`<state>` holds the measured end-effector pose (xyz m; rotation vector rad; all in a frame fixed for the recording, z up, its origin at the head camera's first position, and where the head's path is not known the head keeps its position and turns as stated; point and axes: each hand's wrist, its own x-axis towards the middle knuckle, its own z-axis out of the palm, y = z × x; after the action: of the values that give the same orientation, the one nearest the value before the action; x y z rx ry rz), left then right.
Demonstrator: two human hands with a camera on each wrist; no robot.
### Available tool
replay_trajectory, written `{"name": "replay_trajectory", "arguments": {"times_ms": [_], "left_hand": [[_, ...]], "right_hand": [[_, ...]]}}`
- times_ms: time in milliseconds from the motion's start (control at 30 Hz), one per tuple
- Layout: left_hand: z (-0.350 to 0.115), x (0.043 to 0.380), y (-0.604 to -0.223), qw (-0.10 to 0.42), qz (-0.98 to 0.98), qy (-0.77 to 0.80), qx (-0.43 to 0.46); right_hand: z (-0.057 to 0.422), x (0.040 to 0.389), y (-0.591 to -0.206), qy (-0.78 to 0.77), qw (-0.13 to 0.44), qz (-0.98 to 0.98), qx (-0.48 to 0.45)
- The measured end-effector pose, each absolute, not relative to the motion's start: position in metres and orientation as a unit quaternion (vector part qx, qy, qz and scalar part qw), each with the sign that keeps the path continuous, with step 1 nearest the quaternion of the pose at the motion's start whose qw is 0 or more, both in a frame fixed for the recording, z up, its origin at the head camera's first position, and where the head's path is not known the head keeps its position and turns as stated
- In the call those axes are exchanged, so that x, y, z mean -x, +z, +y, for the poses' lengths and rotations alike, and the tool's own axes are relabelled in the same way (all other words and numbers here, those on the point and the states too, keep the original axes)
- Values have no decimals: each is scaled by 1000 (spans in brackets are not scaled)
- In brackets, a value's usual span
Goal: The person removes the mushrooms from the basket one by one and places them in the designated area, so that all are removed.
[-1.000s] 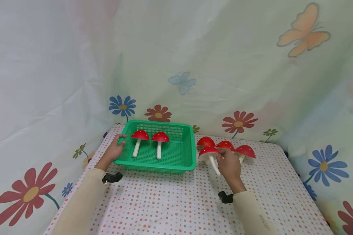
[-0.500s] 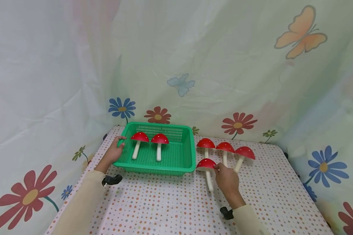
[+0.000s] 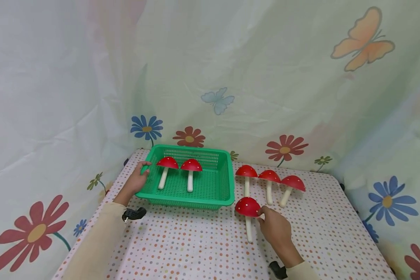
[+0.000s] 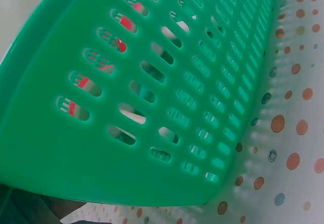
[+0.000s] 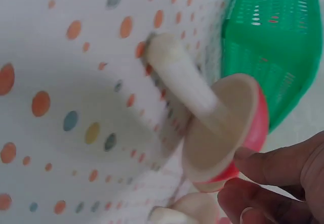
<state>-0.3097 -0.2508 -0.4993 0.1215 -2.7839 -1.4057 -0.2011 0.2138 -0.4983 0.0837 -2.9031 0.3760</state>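
Observation:
My right hand (image 3: pixel 275 227) pinches the cap edge of a red toy mushroom (image 3: pixel 247 207) with white dots and a white stem. In the right wrist view, thumb and fingers grip the rim of this mushroom (image 5: pixel 227 128), and its stem end lies close over the tablecloth. My left hand (image 3: pixel 137 179) holds the left rim of a green plastic basket (image 3: pixel 189 203), its fingers hooked over the edge. Inside the basket lie two more mushrooms, a left one (image 3: pixel 167 162) and a right one (image 3: pixel 191 165). The basket's slotted wall (image 4: pixel 126 148) fills most of the left wrist view.
Three mushrooms lie in a row right of the basket: one nearest it (image 3: pixel 246 171), a middle one (image 3: pixel 269 175) and a right one (image 3: pixel 293 182). A dotted tablecloth (image 3: pixel 182 249) covers the table. Behind it hangs a flower-printed curtain (image 3: pixel 252 116).
My right hand has brought its mushroom down and toward me, in front of the row, and the stem has swung more upright in view. My left hand stays on the basket.

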Motion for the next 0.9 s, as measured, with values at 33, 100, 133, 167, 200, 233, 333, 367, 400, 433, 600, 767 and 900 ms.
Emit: {"name": "replay_trajectory", "arguments": {"times_ms": [33, 100, 133, 167, 200, 233, 333, 367, 400, 433, 600, 767, 900], "left_hand": [[-251, 309, -498, 10, -892, -450, -40], [-250, 309, -496, 8, -892, -450, -42], [-250, 308, -495, 8, -893, -447, -42], [-251, 308, -494, 8, -894, -446, -43], [-251, 308, -494, 8, -894, -445, -45], [-251, 308, -493, 9, -895, -443, -45], [-252, 309, -492, 14, -896, -441, -45], [-253, 310, -492, 15, -895, -443, -46], [-253, 311, -493, 15, -894, -446, -47], [-253, 312, -493, 14, -893, -448, -47], [-251, 316, -497, 1, -892, -451, -41], [-249, 317, -501, 7, -890, -455, -31], [-249, 315, -505, 11, -885, -464, -28]], "right_hand": [[213, 199, -495, 130, 106, -985, -28], [211, 195, -488, 140, 107, -984, -28], [209, 193, -484, 148, 109, -982, -32], [206, 191, -479, 154, 114, -981, -35], [203, 190, -475, 160, 117, -979, -41], [199, 190, -471, 167, 119, -978, -47], [184, 193, -457, 192, 126, -971, -68], [178, 195, -453, 200, 129, -968, -76], [171, 197, -448, 209, 131, -966, -83], [164, 200, -443, 222, 133, -962, -89], [131, 225, -409, 259, 173, -941, -129], [104, 282, -392, 451, 117, -866, -184], [89, 333, -406, 651, 56, -743, -144]]}}
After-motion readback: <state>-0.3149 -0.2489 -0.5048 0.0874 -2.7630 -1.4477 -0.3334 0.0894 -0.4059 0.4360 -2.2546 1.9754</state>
